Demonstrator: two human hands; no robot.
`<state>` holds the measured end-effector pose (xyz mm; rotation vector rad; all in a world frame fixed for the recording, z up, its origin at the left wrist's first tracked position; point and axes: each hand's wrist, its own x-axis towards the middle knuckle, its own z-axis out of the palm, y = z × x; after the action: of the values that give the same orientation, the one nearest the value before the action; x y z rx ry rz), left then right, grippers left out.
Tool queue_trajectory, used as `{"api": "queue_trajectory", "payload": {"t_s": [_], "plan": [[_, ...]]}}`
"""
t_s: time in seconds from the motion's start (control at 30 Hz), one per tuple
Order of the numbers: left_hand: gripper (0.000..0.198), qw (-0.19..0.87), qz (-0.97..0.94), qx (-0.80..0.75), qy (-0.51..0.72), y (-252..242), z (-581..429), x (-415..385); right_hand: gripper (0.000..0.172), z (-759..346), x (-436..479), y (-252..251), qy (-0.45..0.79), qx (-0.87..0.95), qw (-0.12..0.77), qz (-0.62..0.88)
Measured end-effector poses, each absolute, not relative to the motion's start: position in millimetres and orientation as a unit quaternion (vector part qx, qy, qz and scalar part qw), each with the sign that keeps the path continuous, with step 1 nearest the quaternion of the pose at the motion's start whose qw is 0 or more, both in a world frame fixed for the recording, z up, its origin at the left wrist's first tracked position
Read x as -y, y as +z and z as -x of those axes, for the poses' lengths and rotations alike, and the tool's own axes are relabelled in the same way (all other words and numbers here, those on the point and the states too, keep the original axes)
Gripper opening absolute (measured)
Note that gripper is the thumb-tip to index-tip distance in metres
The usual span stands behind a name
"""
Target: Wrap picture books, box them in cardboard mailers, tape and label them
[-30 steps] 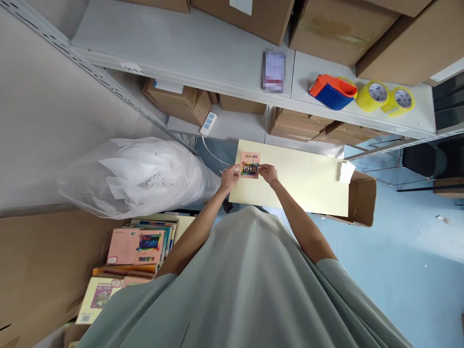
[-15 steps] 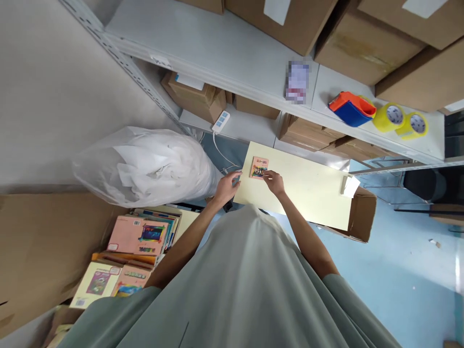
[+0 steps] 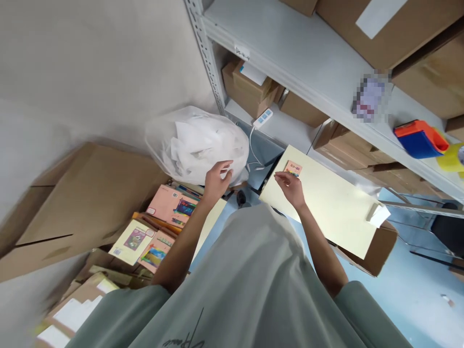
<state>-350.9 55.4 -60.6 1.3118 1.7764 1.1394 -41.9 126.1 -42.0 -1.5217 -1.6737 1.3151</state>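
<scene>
The small pink booklet (image 3: 293, 167) lies on the cream tabletop (image 3: 329, 208), near its left end as the worker faces it, cover up, with its near part hidden behind fingers. The right hand (image 3: 290, 187) is above that end of the tabletop, fingers loosely bent and unclenched, nothing seen in its grasp; I cannot tell whether it touches the booklet. The left hand (image 3: 217, 181) is off the tabletop's left edge, in the air, thumb and fingers parted, holding nothing. At the tabletop's right end I note a white folded piece (image 3: 378, 214) and, partly beneath, a cardboard box (image 3: 384, 245). Left of the tabletop stands a translucent bag (image 3: 203, 145) stuffed with white material; nearer the worker on that same side are a pink book (image 3: 170, 205) and a cream-covered book (image 3: 132, 240), among other volumes. Beyond the tabletop rises a grey shelf (image 3: 293, 53) bearing cartons, a power strip (image 3: 263, 118) (its white cord hanging down), an orange-and-blue tape dispenser (image 3: 418, 139) and yellow tape (image 3: 451, 158), partly out of view.
</scene>
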Motion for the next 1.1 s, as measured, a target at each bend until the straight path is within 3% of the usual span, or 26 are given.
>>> {"api": "queue_trajectory", "payload": {"t_s": [0.27, 0.47, 0.67, 1.1], "plan": [[0.052, 0.269, -0.48, -0.754, 0.36, -89, 420, -65, 0.047, 118, -128, -9, 0.511, 0.646, 0.27, 0.499], [0.088, 0.258, -0.458, -0.823, 0.216, -116, 433, -121, 0.044, 145, -120, 2, 0.532, 0.646, 0.275, 0.473], [0.089, 0.289, -0.378, -0.863, 0.169, -137, 433, -173, 0.042, 140, -112, 12, 0.535, 0.633, 0.261, 0.495], [0.104, 0.334, -0.359, -0.797, 0.351, -146, 432, -126, 0.05, 136, -121, 17, 0.539, 0.618, 0.244, 0.518]]}}
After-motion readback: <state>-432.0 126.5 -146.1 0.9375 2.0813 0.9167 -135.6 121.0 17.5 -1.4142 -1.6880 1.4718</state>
